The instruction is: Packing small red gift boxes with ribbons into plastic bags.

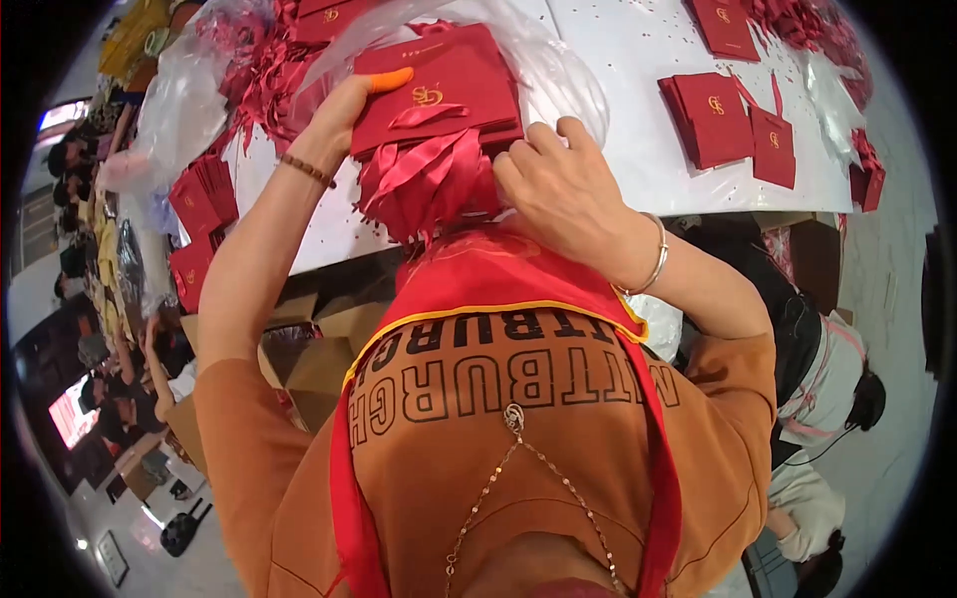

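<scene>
Clearly, the stack of red bags (469, 75) lies at the upper centre of the frame, its long edge running roughly left to right, with ribbons (429, 189) bunched below. The left hand (349, 104) grips its left side, thumb on top, other fingers hidden. At the stack's lower right corner, nearer the ribbons, the right hand (563, 189) curls its fingers inward; I cannot tell whether they pinch anything.

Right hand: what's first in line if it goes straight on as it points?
The right hand would likely meet the right edge of the red bag stack first; clear plastic seems to lie behind it, but depth is unclear.
</scene>
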